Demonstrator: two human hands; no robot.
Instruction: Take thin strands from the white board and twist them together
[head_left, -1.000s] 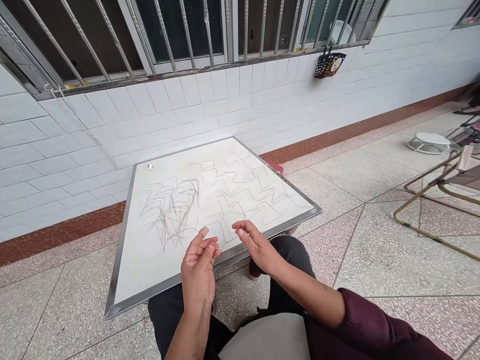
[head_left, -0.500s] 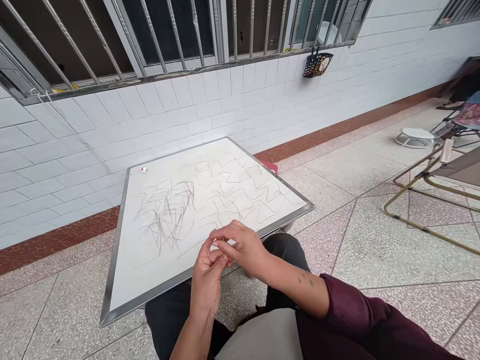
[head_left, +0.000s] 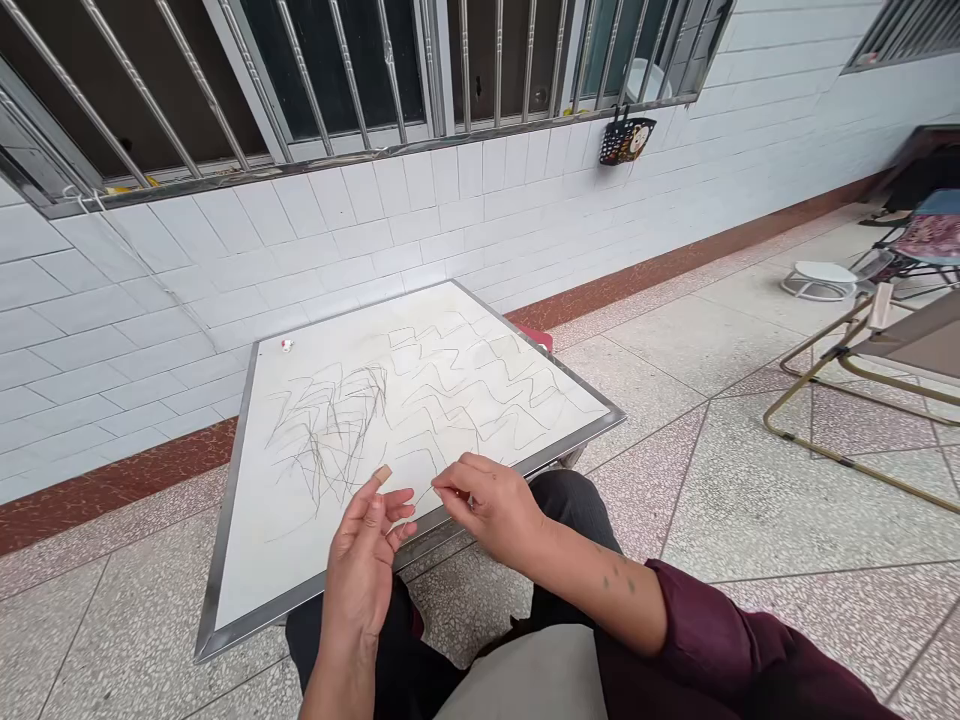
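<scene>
A white board with a metal edge (head_left: pixel 247 560) lies in front of me like a tabletop. Thin dark zigzag lines (head_left: pixel 450 385) cross its right half, and a dense tangle of them (head_left: pixel 337 430) covers the left; whether they are strands or drawn marks I cannot tell. Over the near edge, my left hand (head_left: pixel 364 550) is open, fingers apart, with a tan wrap (head_left: pixel 383 474) on one fingertip. To its right, my right hand (head_left: pixel 491 505) is pinched at thumb and forefinger. Anything in that pinch is too fine to make out.
A small red-and-white item (head_left: pixel 287 345) sits at the board's far left corner. Behind is a tiled wall (head_left: pixel 337 230) with barred windows and a hanging black basket (head_left: pixel 627 140). To the right stand a folding chair (head_left: pixel 847 360) and a low white stool (head_left: pixel 823 278).
My hands were together with fingertips meeting; now they are apart. The left has moved left and opened its fingers, while the right stays pinched near the same place.
</scene>
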